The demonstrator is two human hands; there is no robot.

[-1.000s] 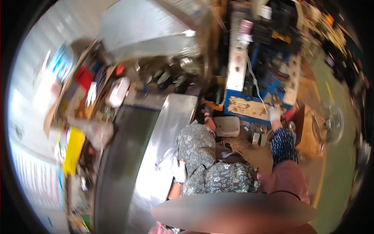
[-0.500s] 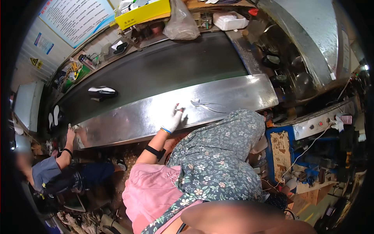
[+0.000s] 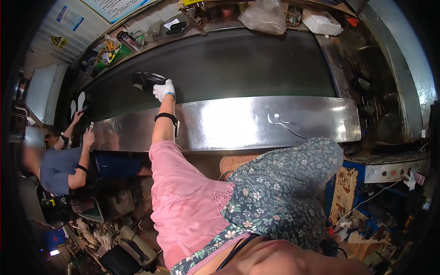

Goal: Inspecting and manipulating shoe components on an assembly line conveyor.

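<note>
Stretched out to the left, my left hand (image 3: 164,90) wears a white glove and is closed on the right end of a black shoe (image 3: 149,80) with a pale sole. The shoe is at the dark belt (image 3: 238,66); whether it still touches the belt I cannot tell. My right hand does not show. Steel pliers (image 3: 286,124) lie by themselves on the shiny metal ledge (image 3: 197,121), on its right part.
At the left a co-worker (image 3: 66,167) sits at the ledge, one hand near more shoes with pale soles (image 3: 81,100). Behind the belt are a plastic bag (image 3: 263,18), a white foam box (image 3: 321,22) and a flask (image 3: 127,41). A control box (image 3: 389,173) stands at right.
My left hand has moved from above the ledge, where it was empty, left and forward to the shoe and closed on it. The view has shifted. The co-worker's arm has reached toward the shoes.
</note>
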